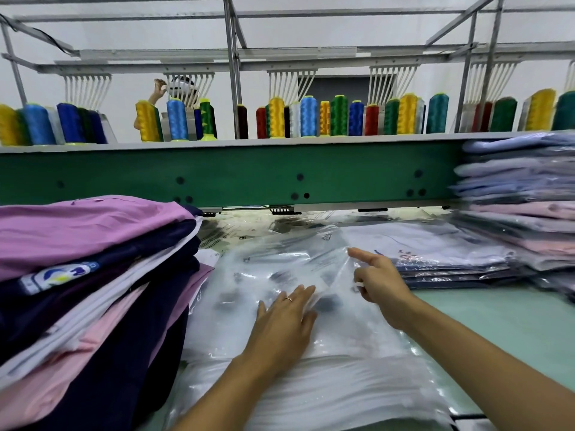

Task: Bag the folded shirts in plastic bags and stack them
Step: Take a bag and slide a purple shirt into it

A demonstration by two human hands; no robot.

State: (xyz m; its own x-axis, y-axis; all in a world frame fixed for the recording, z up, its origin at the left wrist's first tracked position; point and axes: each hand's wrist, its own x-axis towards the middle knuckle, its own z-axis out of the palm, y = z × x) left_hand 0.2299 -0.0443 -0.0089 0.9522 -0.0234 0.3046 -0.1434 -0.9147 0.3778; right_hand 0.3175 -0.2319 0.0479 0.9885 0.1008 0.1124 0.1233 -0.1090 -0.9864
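Many folded shirts: heaped left of plastic bag
Left hand: flat on plastic bag, fingers straight
Right hand: pinching plastic bag film
Table: pale green, beneath plastic bag
Bagged stack: right of plastic bag
Thread spools: shelved behind plastic bag

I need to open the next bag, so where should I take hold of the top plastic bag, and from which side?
Take the top plastic bag by its raised far-right edge, coming from the right: the film peaks there, pinched by the right hand. The left hand lies flat on the bag pile, pinning the rest, so that edge is likely the loose one.
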